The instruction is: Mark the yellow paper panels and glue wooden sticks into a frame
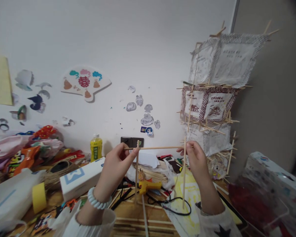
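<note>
My left hand [118, 161], with a pale coiled band at the wrist, is closed in a pinch where a level thin wooden stick [160, 147] meets the top of an upright wooden stick [136, 177]. Opposite it, my right hand [197, 161] pinches the level stick's other end at a second upright stick [184, 181]. Together the sticks form a three-sided frame above the table. Whether the corners are joined is hidden by my fingers. Beyond the frame lies a yellow glue gun [149, 187], its black cord looping across the table.
A tall tiered lantern-like structure [207, 102] of sticks and printed panels stands at the right. On the left are a white box [81, 177], yellow tape roll [38, 197] and yellow-green bottle [96, 147]. Loose sticks [128, 225] lie in front; a plastic-wrapped box [273, 184] sits far right.
</note>
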{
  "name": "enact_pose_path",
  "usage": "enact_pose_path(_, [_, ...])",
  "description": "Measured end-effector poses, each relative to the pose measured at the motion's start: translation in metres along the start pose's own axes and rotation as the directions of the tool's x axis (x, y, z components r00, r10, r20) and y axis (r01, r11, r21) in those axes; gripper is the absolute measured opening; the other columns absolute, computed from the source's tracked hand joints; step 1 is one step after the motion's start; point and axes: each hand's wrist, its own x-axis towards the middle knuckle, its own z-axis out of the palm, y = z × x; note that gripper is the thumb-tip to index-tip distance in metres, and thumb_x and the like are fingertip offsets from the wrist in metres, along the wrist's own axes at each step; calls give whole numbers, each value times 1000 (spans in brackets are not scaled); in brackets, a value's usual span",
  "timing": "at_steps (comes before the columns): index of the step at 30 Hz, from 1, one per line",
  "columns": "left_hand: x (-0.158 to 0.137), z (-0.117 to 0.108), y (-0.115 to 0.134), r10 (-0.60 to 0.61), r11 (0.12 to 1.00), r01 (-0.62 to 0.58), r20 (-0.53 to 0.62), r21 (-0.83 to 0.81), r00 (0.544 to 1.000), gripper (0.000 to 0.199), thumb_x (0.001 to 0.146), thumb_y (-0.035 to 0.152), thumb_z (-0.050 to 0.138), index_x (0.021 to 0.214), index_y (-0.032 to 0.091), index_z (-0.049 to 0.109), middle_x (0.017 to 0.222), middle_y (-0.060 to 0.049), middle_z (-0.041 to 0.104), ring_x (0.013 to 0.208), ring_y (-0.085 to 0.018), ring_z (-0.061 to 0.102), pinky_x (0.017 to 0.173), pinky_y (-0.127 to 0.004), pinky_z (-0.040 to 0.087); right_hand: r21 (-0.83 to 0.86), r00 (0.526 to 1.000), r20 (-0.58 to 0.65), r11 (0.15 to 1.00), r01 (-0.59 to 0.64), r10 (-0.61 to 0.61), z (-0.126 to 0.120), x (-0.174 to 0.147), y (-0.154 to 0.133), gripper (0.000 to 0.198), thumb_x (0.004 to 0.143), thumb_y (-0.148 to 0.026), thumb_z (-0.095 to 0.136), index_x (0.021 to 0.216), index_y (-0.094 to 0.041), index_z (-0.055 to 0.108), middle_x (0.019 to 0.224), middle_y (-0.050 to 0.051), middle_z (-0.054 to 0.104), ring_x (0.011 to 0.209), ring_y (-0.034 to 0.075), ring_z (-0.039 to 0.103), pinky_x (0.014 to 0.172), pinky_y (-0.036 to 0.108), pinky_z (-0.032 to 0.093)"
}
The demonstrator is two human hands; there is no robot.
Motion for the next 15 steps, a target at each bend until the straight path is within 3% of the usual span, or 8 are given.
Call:
enact_pose_path(8, [0, -1, 1, 29, 1000, -29, -37, -7, 999, 39, 80, 53, 52, 62, 21, 39, 55, 6, 38, 52, -11, 38, 50, -23, 29, 8, 999, -52, 1000, 15, -15, 3, -3, -6, 26, 88, -45, 44, 77, -21, 47, 67, 1, 66, 58, 14, 57, 56, 25, 46])
enact_pose_path(15, [1, -2, -1, 69, 997, -70, 16, 42, 997, 35, 83, 51, 48, 66, 21, 41, 56, 6, 41, 53, -12, 40, 51, -24, 30, 22, 995, -104, 1000, 12, -10, 3, -3, -7, 28, 87, -47, 46, 78, -21, 48, 66, 1, 65, 56, 13, 57, 56, 25, 45])
